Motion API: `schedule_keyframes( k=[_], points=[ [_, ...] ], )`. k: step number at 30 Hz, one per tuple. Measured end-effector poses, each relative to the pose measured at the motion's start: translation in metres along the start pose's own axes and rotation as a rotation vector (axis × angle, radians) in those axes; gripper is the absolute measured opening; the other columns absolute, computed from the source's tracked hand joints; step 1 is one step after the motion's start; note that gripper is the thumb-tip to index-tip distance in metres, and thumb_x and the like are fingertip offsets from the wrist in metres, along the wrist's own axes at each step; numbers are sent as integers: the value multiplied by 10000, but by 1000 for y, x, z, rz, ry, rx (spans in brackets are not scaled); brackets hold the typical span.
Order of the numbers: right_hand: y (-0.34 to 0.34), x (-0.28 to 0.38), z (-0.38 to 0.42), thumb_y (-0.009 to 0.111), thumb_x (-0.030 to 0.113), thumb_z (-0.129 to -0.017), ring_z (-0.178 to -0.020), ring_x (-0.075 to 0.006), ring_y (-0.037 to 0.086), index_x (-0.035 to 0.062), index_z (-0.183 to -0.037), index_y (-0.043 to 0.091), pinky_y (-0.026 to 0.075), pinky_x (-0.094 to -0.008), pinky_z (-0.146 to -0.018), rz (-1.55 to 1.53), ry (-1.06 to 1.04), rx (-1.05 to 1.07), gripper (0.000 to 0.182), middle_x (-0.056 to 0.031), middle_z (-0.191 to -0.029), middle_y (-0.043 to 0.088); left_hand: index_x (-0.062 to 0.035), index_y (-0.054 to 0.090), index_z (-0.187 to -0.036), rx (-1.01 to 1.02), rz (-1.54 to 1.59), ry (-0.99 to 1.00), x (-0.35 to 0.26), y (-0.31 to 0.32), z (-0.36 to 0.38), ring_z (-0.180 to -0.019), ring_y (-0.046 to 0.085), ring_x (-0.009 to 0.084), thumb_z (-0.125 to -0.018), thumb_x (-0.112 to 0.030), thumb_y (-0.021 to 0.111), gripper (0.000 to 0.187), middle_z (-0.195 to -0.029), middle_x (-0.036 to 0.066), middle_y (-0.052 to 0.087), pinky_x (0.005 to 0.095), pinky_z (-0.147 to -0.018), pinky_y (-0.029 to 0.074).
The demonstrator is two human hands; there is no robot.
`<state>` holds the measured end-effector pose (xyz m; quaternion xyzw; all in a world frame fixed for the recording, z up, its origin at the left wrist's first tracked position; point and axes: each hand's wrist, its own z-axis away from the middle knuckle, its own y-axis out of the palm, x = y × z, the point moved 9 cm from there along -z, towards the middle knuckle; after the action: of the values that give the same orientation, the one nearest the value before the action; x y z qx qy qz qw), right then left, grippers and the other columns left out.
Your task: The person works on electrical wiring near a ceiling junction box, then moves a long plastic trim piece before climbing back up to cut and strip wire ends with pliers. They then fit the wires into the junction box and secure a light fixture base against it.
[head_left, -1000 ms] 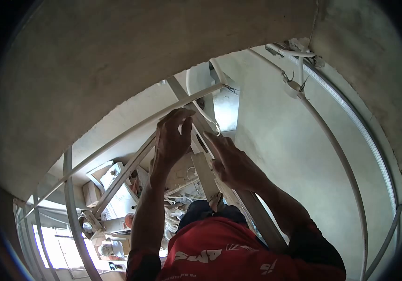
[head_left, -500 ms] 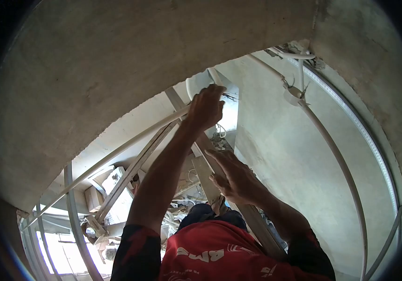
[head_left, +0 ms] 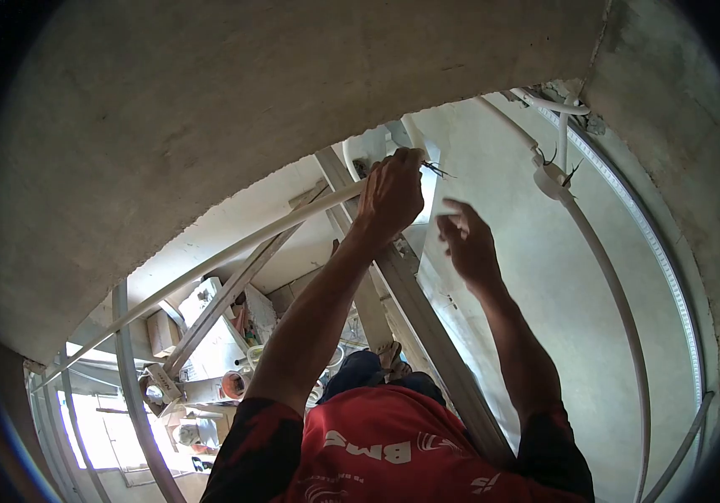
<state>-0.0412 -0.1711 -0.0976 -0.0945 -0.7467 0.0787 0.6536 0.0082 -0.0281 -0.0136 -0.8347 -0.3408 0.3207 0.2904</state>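
Observation:
My left hand [head_left: 392, 197] is raised under the rough edge of the ceiling, wrapped round the end of a long white conduit pipe [head_left: 251, 239]. Dark wires [head_left: 437, 170] stick out just past its fingertips. The pipe runs down to the left, away from the hand. My right hand [head_left: 467, 247] is in the air to the right and a little lower, holding nothing. Its fingers are apart and slightly curled, a bit smeared by motion.
A metal beam [head_left: 435, 335] runs diagonally below my hands. To the right, a round junction box [head_left: 551, 179] with loose wires hangs on another conduit [head_left: 611, 285]. An LED strip [head_left: 657, 222] curves along the ceiling edge. Clutter and a window [head_left: 96, 436] lie below left.
My right hand has come off the beam and risen toward the wires. My left hand stays on the pipe end. The view has shifted slightly.

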Motion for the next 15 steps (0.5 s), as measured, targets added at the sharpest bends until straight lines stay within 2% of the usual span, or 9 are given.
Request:
schedule_keyframes(
  k=[2, 4, 5, 6, 8, 9, 15],
  points=[
    [-1, -6, -25, 646, 196, -980, -899, -186, 702, 26, -1383, 541, 550, -326, -760, 7, -1, -47, 450, -151, -1110, 731, -30, 627, -1164, -5, -3, -26, 0, -2, -1, -980, 672, 428, -894, -43, 616, 270, -1102, 205, 684, 518, -849, 549],
    [0, -5, -41, 652, 182, -976, -876, -179, 689, 34, -1401, 521, 567, -314, -687, -245, 86, -124, 468, -172, -1178, 703, -28, 639, -1142, 21, -7, -47, -1, -4, -3, -988, 679, 421, -905, -54, 613, 241, -1105, 199, 698, 514, -840, 556],
    [5, -11, -54, 666, 186, -969, -841, -176, 681, 38, -1422, 495, 575, -298, -632, -320, 87, -69, 507, -170, -1193, 692, -33, 655, -1142, 19, -7, -71, 0, -4, -4, -981, 686, 412, -915, -65, 609, 234, -1097, 193, 707, 507, -831, 563],
    [10, -10, -60, 671, 177, -970, -808, -170, 679, 29, -1370, 550, 571, -292, -629, -407, 81, -28, 443, -144, -1124, 697, -33, 655, -1142, 21, 0, -57, -2, -5, -6, -981, 686, 412, -915, -65, 609, 234, -1097, 193, 707, 507, -831, 563],
    [17, -11, -74, 661, 212, -986, -847, -169, 671, 21, -1303, 598, 565, -307, -680, -400, 64, 54, 375, -108, -1063, 691, -44, 678, -1134, 28, 78, -99, 1, -6, -8, -973, 694, 404, -925, -69, 604, 223, -1101, 190, 715, 497, -827, 567],
    [14, -4, -72, 642, 180, -993, -812, -161, 668, 26, -1212, 658, 563, -300, -671, -433, 74, -9, 267, -83, -959, 695, -56, 688, -1138, 24, 64, -85, 1, -6, -10, -955, 700, 402, -929, -59, 606, 225, -1104, 188, 717, 493, -811, 569],
    [9, -8, -78, 636, 155, -997, -730, -115, 635, 39, -1099, 704, 534, -267, -624, -452, 48, -43, 168, -34, -851, 683, -53, 676, -1129, -5, 51, -58, -3, 0, -17, -937, 702, 398, -925, -51, 633, 208, -1075, 180, 720, 491, -794, 570]
  ],
)
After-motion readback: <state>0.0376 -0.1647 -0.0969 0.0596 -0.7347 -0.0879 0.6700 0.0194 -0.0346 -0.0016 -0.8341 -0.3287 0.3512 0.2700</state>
